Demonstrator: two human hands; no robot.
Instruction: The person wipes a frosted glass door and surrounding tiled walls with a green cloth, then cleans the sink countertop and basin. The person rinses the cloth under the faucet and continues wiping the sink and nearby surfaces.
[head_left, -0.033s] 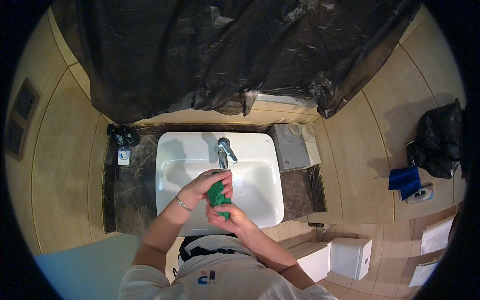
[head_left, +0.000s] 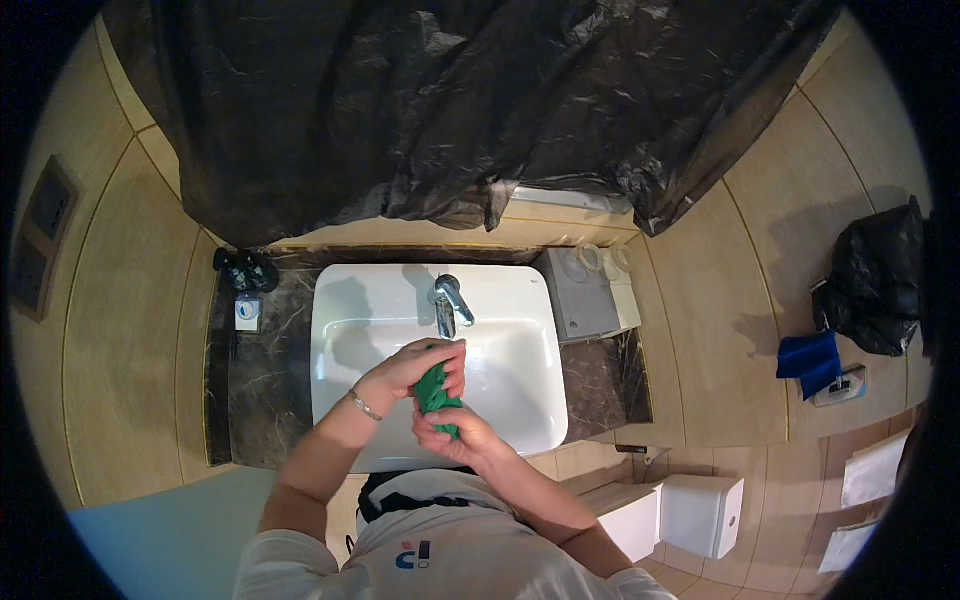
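A bunched green cloth [head_left: 434,392] is squeezed between my two hands above the white washbasin [head_left: 340,392]. My left hand [head_left: 415,368], with a bracelet [head_left: 364,405] at its wrist, is wrapped round the cloth's upper end, just below the chrome faucet [head_left: 446,306]. Lower down, my right hand [head_left: 456,432] grips the other end with its fingers curled. The cloth looks twisted, and parts of it are hidden by my fingers. No water stream can be made out.
Dark marble counter [head_left: 270,390] surrounds the basin. Dark bottles [head_left: 245,272] stand at the back left, and a grey box [head_left: 580,300] at the back right. Black plastic sheeting [head_left: 420,110] hangs ahead. On the right wall hang a blue cloth [head_left: 810,365] and a black bag [head_left: 875,280].
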